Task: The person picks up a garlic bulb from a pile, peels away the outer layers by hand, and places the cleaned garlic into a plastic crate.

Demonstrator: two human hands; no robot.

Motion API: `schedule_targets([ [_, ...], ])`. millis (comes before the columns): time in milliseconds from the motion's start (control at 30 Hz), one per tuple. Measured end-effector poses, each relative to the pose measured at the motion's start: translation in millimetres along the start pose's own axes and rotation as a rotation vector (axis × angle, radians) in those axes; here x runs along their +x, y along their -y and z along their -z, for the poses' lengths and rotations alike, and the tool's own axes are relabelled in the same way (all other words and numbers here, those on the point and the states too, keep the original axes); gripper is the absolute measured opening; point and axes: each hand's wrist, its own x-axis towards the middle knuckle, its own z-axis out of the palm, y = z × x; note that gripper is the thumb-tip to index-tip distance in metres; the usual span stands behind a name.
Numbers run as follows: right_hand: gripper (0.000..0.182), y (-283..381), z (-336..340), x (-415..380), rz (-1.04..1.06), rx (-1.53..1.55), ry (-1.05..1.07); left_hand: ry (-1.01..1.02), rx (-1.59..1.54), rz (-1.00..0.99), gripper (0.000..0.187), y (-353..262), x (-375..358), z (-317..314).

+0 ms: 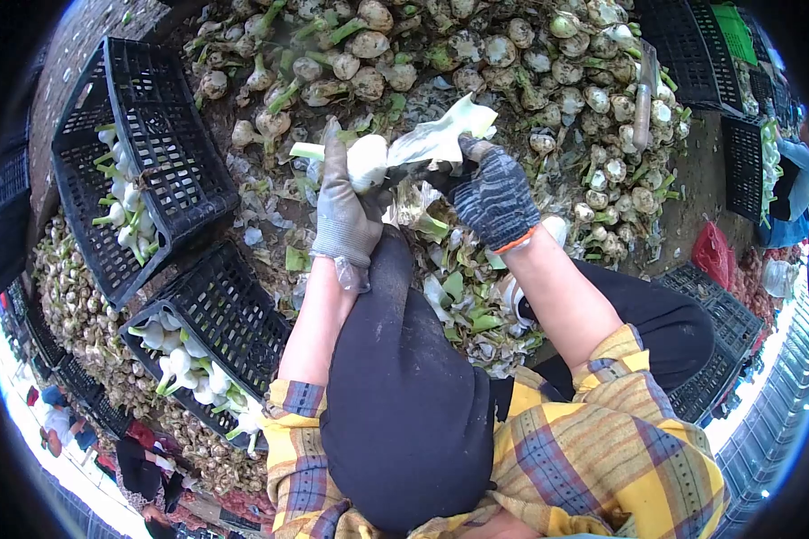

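Observation:
My left hand [343, 211], in a pale grey glove, is closed around a white garlic bulb [367, 162] with a short green stem stub pointing left. In a dark blue and grey striped glove, my right hand [496, 196] grips a strip of pale garlic skin [442, 135] that stretches out from beside the bulb. Both hands are close together above my knee. Below them, loose peelings [463, 301] cover the ground, white and green.
Unpeeled garlic bulbs [499, 52] lie heaped ahead and to the right. A knife [644, 103] rests on the right-hand pile. Black crates [175, 135] with cleaned bulbs [121, 202] stand at left, another crate [706, 310] at right. People [63, 418] appear at lower left.

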Motion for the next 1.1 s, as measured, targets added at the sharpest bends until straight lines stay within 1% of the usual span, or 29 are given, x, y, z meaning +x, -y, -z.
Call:
schedule_targets([
  [33,0.023,-3.3,5.0,-1.6,-0.233,0.499,-0.134,0.027,0.010,-0.043,0.042,3.0,1.3,2.0],
  [67,0.026,4.3,2.8,-2.4,-0.467,0.997,-0.268,0.082,-0.038,-0.018,0.041,1.7,2.8,5.2],
  [100,0.026,6.2,8.9,2.8,-0.486,1.079,-0.334,0.135,-0.088,0.006,0.040,-2.7,5.1,10.3],
  [133,0.028,-3.3,22.7,10.6,-0.447,1.145,-0.363,0.188,-0.138,0.028,0.039,-7.0,7.4,16.1],
  [167,0.031,5.1,23.2,11.2,-0.389,0.922,-0.254,0.094,-0.131,-0.009,0.038,-10.0,7.2,17.7],
  [200,0.035,13.8,23.8,12.9,-0.324,0.699,-0.148,0.100,-0.097,-0.060,0.039,-9.2,6.4,16.3],
  [267,0.052,-12.1,45.1,26.0,-0.149,-0.935,0.309,0.110,-0.028,-0.142,0.039,-1.2,-2.1,10.1],
  [333,0.068,-35.3,45.3,6.8,0.128,-1.273,0.257,0.134,0.063,-0.242,0.041,2.1,5.4,12.1],
  [400,0.068,-27.7,32.0,2.4,0.450,-1.342,0.055,0.143,0.141,-0.303,0.041,-0.3,-1.0,6.5],
  [433,0.067,-19.7,25.3,4.6,0.311,-1.168,0.102,0.132,0.291,-0.370,0.046,-0.5,-2.7,7.9],
  [533,0.062,5.6,5.6,8.8,-0.124,-0.619,0.226,0.175,0.509,-0.427,0.047,-3.1,-12.7,3.4],
  [600,0.055,12.1,-3.5,10.7,-0.431,-0.224,0.307,0.242,0.540,-0.437,0.045,-0.4,-11.5,3.1],
  [633,0.044,17.8,-8.4,11.4,-0.515,-0.154,0.310,0.273,0.554,-0.444,0.044,0.3,-10.3,3.7],
  [700,0.040,7.6,-7.5,16.6,-0.215,-0.274,0.488,0.312,0.586,-0.460,0.043,0.3,-10.7,4.8],
  [800,0.031,6.2,0.6,16.8,-0.200,-0.308,0.577,0.346,0.645,-0.482,0.043,0.1,-13.6,4.3],
  [833,0.030,1.3,4.1,16.3,-0.176,-0.288,0.565,0.333,0.661,-0.475,0.044,-0.9,-14.0,4.4],
  [933,0.028,1.5,8.0,12.6,-0.342,-0.153,0.491,0.344,0.741,-0.457,0.058,-0.7,-14.5,7.1],
  [1000,0.028,8.6,5.8,8.6,-0.478,-0.069,0.422,0.345,0.623,-0.412,0.049,-1.5,-17.5,4.7],
  [1033,0.030,12.1,4.8,5.6,-0.529,0.034,0.376,0.344,0.565,-0.389,0.046,-2.0,-18.6,4.3],
  [1100,0.033,17.3,4.1,0.4,-0.629,0.241,0.281,0.334,0.580,-0.405,0.046,-1.0,-14.8,8.5],
])
